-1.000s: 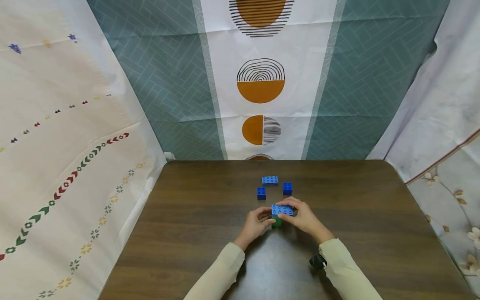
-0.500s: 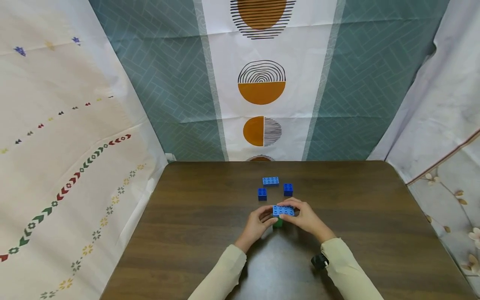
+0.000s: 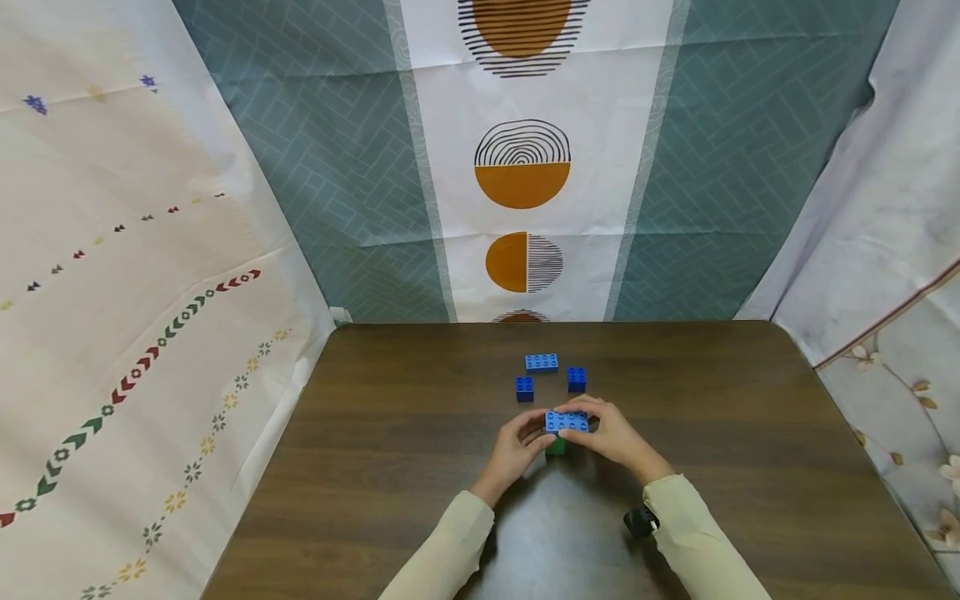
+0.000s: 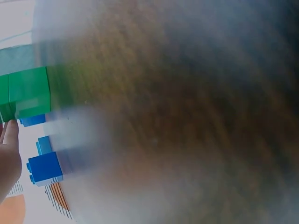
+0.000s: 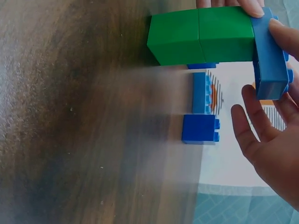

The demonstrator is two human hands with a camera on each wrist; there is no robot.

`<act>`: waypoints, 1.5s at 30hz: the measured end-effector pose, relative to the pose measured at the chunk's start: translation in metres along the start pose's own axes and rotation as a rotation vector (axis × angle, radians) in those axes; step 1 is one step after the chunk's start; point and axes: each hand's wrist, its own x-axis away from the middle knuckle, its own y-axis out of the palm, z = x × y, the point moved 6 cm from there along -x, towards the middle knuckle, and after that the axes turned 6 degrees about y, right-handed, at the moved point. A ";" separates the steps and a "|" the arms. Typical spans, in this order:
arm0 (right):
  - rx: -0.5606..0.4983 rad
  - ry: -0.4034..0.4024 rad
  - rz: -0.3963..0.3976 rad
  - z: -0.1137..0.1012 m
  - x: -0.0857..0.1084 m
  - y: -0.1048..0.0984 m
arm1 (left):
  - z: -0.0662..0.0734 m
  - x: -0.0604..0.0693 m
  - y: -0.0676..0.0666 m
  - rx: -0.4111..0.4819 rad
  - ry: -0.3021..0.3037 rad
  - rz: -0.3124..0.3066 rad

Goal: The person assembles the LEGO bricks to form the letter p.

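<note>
Two green building blocks (image 5: pixel 201 37) stand stacked on the table, and a light blue building block (image 3: pixel 566 422) sits across their top, overhanging to the right. My left hand (image 3: pixel 513 451) grips the upper part of the green stack from the left, its thumb near the joint with the blue block. With thumb and fingers, my right hand (image 3: pixel 611 435) pinches the light blue block from front and back. In the right wrist view, other fingers of that hand spread below the overhang. At the left wrist view's edge, the green stack (image 4: pixel 30 93) shows only partly.
Behind the hands lie a light blue long block (image 3: pixel 541 362) and two dark blue square blocks, one at left (image 3: pixel 524 389) and one at right (image 3: pixel 576 380). They rest on a brown wooden table (image 3: pixel 390 433). Patterned cloths hang around its back and sides.
</note>
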 end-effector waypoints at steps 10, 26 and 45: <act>-0.043 -0.064 -0.055 0.000 -0.005 -0.004 | 0.002 -0.003 -0.001 -0.026 0.015 -0.024; -0.118 -0.050 -0.035 -0.030 -0.023 -0.028 | 0.006 -0.003 -0.002 -0.071 0.001 -0.017; -0.121 -0.071 -0.151 0.002 -0.081 -0.013 | 0.017 -0.001 -0.002 -0.051 0.023 -0.004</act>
